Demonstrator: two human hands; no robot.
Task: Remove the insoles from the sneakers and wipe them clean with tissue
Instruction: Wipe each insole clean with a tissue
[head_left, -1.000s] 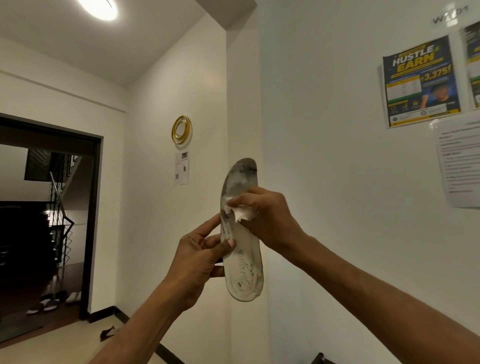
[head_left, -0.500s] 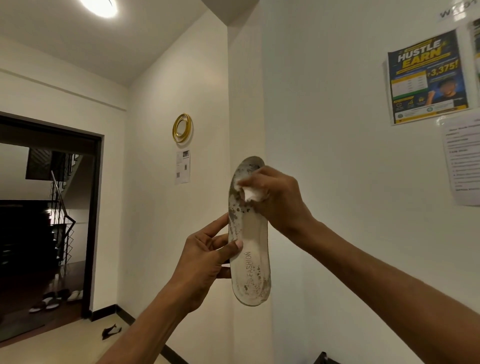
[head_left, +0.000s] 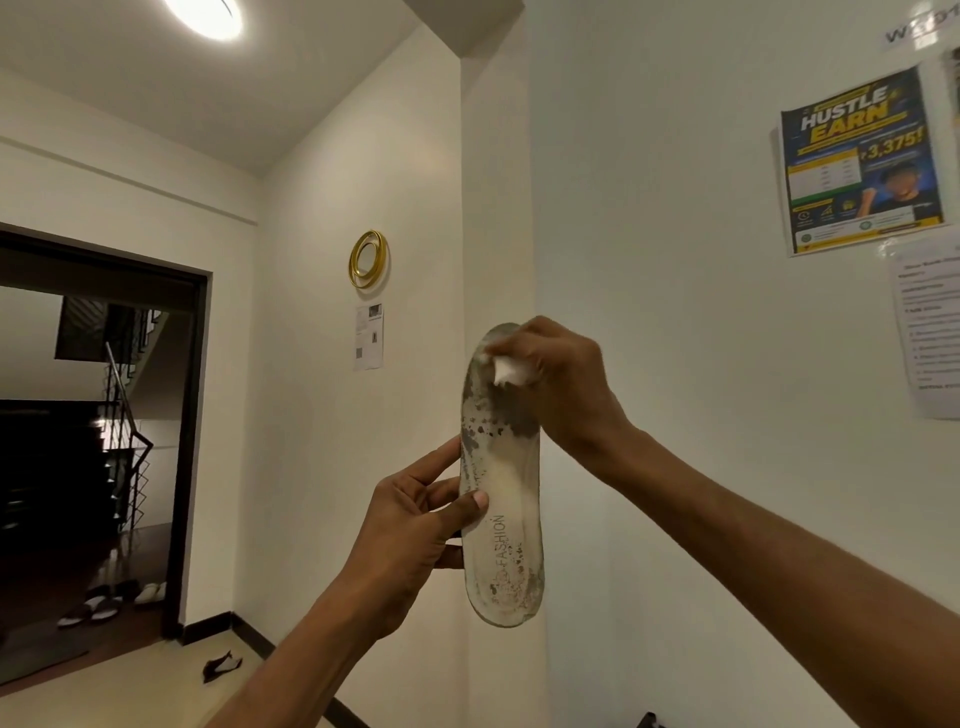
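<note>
At 9 o'clock, a dark doorway (head_left: 104, 415), with sandals (head_left: 93, 608) on the floor inside. Centre: left hand (head_left: 415, 525) pinches the insole (head_left: 501, 519) at mid-length, thumb on the printed face, fingers behind. Insole held upright in the air, grey stains toward both ends. Right hand (head_left: 566, 384) at the insole's 12 o'clock end, fingers bunched round white tissue (head_left: 508, 370), which is pressed against the surface. Poster (head_left: 862, 161) on the wall at 2 o'clock.
</note>
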